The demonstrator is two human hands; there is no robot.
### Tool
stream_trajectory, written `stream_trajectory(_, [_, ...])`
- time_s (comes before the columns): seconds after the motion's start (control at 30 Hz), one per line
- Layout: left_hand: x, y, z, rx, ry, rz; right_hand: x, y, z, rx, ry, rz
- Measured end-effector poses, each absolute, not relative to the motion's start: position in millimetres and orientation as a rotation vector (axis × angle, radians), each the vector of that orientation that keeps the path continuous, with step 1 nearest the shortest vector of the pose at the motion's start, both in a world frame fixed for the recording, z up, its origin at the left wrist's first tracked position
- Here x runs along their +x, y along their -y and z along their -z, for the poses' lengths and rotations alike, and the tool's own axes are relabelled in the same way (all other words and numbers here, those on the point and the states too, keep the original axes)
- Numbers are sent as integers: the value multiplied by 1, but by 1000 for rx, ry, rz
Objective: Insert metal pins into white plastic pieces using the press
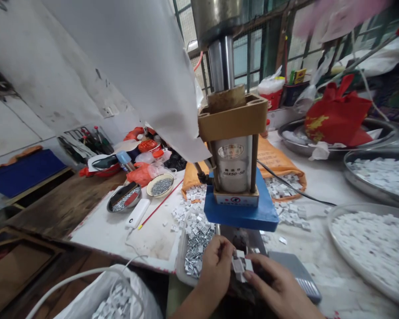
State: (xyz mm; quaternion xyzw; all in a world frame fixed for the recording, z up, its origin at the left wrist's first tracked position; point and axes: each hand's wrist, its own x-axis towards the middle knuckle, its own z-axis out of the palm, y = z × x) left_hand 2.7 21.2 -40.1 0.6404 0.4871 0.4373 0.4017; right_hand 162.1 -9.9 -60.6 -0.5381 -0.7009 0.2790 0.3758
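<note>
Held small white plastic pieces (pixel 241 266) between both hands, just under the blue press base (pixel 241 212). Left hand (pixel 216 266) pinched shut on them; right hand (pixel 279 288) closed its fingertips on them too. Read "50X50-50" on the cylinder label (pixel 233 173).

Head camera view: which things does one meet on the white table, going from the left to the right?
Metal bowl of small metal parts → white power bank → red stick → tray of metal clips → left hand → small white parts → right hand → large round tray of white pieces.
</note>
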Motion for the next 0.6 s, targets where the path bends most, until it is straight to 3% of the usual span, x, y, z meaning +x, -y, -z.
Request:
stream_trajectory(0.1, [-5,-21,38,1438,-1222,-1057,153,7,51,-1352,1595,-1051])
stream_trajectory(0.23, [-15,-16,38,1408,-1160,-1080,150,3,50,-1298,1386,-1258])
stream_trajectory(0.43, [-19,-12,35,1458,-1092,-1012,150,2,43,-1316,1350,-1332])
stream_trajectory(0.6, [-21,-9,37,1305,-1127,-974,147,3,35,-1390,1485,-1193])
